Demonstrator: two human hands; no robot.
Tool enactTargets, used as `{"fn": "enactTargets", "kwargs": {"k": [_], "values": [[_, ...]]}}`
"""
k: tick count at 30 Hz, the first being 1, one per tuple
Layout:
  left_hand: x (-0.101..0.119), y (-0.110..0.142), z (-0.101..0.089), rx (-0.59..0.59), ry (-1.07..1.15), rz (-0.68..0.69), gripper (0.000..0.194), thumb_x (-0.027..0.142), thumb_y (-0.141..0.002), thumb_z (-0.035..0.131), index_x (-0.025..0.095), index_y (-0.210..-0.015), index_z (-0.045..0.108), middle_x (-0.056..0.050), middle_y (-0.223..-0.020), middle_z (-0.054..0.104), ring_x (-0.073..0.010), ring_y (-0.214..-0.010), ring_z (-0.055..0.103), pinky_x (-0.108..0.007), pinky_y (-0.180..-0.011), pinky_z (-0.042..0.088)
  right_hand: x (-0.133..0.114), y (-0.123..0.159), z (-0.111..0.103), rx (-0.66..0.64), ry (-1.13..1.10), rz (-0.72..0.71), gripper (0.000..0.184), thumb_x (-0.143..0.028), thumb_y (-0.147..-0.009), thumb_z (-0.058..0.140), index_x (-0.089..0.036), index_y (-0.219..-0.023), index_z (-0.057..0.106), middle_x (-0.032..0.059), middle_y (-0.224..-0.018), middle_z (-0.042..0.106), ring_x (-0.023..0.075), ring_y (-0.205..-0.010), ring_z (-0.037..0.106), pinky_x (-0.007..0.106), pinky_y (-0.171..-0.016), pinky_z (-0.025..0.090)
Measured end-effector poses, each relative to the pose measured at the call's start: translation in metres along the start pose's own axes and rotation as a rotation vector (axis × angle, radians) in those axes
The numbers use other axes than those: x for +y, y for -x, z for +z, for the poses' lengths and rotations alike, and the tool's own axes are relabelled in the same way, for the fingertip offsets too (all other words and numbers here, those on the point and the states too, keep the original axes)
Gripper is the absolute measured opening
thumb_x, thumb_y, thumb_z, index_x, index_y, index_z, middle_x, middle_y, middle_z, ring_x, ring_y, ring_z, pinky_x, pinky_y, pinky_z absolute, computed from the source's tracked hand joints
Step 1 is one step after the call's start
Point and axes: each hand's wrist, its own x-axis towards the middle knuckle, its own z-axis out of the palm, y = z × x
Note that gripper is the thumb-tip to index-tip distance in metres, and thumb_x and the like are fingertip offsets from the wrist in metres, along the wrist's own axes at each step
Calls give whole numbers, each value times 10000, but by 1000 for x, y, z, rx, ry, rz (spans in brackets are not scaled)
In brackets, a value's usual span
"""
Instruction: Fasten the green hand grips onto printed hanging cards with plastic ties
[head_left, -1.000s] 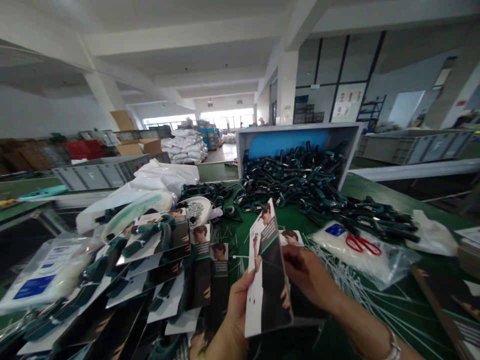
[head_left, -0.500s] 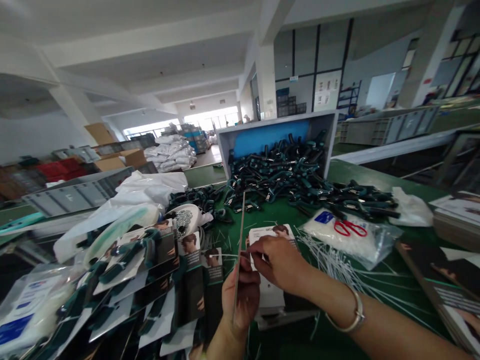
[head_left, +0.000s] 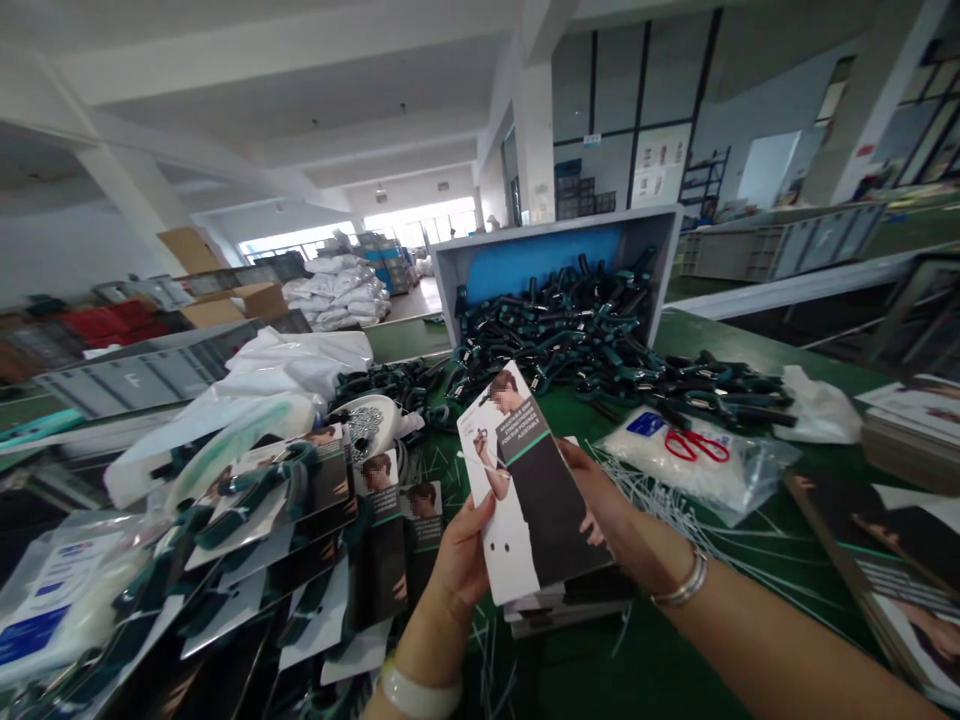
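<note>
card [head_left: 536, 510], white and dark grey with a thin green stripe, is held up at a slant over the near middle of the green table [head_left: 562, 675], printed side toward the wearer. the left hand [head_left: 461, 550] grasps it by the lower left side, thumb lying on the printed front. the right hand [head_left: 626, 520] sits at the card's right edge with its fingers hidden behind it, so i cannot tell whether they are clenched on anything. one pale tie [head_left: 480, 462] pokes out across the card's left edge, above two small holes. below the card lies a stack of cards [head_left: 570, 605], partly covered by it. loose white ties [head_left: 720, 545] fan out from there toward the table's right edge, just beside a clear bag [head_left: 750, 480] with red scissors [head_left: 696, 440] on top. tools mounted on cards [head_left: 289, 490] crowd the near left corner, and a white bowl [head_left: 393, 425] of small metal pieces stands behind them. toward the far edge, a grey bin [head_left: 670, 280] opens onto a heap of dark green and black tools [head_left: 555, 345]. more cards [head_left: 900, 580] are piled near the right edge.
</note>
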Motion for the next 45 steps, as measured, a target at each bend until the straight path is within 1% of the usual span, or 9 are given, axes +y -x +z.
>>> {"fn": "enactTargets", "kwargs": {"k": [6, 10, 15, 19, 25, 32, 37, 42, 45], "values": [[4, 0, 6, 75, -140, -1, 449, 194, -681, 683, 148, -1112, 565, -79, -994, 658, -220, -872, 623, -323, -815, 451, -9, 7, -31, 176, 207, -26, 375, -440, -749, 523, -197, -1021, 609, 53, -855, 668, 189, -715, 618, 343, -678, 479], [5, 2, 10, 57, -190, 19, 455, 195, -673, 693, 146, -1107, 567, -88, -981, 666, -222, -838, 631, -328, -789, 461, -33, 15, -44, 204, 1044, -483, 339, -413, -775, 536, -239, -1052, 626, 85, -1055, 574, 246, -974, 510, 411, -831, 401], [7, 0, 13, 62, -270, 50, 491, 191, -678, 691, 164, -1144, 538, -84, -999, 663, -196, -788, 634, -299, -728, 467, -39, 15, -33, 124, 1649, -584, 293, -433, -738, 613, -296, -994, 658, 81, -1318, 392, 343, -1140, 334, 497, -860, 309], [2, -2, 14, 80, -321, 27, 522, 197, -656, 704, 188, -1148, 529, -73, -983, 666, -192, -746, 633, -290, -681, 461, -23, 3, -26, 63, 1540, -544, 117, -291, -796, 567, -273, -790, 682, 39, -1183, 533, 268, -1087, 410, 435, -836, 311], [-5, -7, 11, 106, -345, -17, 424, 198, -617, 719, 138, -1017, 592, -67, -848, 677, -169, -636, 617, -289, -646, 457, -16, -20, -41, 254, 1299, -540, 156, -232, -829, 467, -186, -784, 609, 68, -1072, 579, 205, -1008, 478, 373, -835, 356], [-6, -11, 12, 98, -364, -35, 642, 203, -622, 722, 195, -1217, 481, -50, -850, 683, -171, -621, 624, -302, -668, 461, -8, -6, -46, 10, 1455, -496, 150, -323, -779, 582, -247, -869, 676, 53, -1222, 525, 251, -1130, 416, 452, -921, 297], [-5, -12, 18, 89, -395, -53, 564, 225, -605, 737, 179, -1137, 554, -74, -937, 677, -193, -705, 634, -298, -686, 455, -5, -10, -43, 175, 1304, -589, 135, -273, -802, 561, -219, -762, 677, 38, -958, 660, 207, -990, 517, 414, -900, 335], [1, -13, 13, 79, -448, -59, 451, 229, -580, 751, 115, -995, 615, -95, -879, 681, -219, -740, 632, -307, -690, 455, -9, -15, -79, 316, 1085, -503, 252, -368, -846, 472, -206, -889, 661, 57, -1019, 636, 173, -934, 561, 313, -784, 426], [2, -14, 8, 179, -418, -34, 494, 197, -567, 747, 131, -1029, 586, -84, -857, 686, -222, -711, 639, -324, -668, 471, -9, 4, -112, 254, 1283, -291, 270, -330, -856, 427, -188, -925, 645, 54, -891, 657, 166, -790, 587, 282, -673, 438]]}}
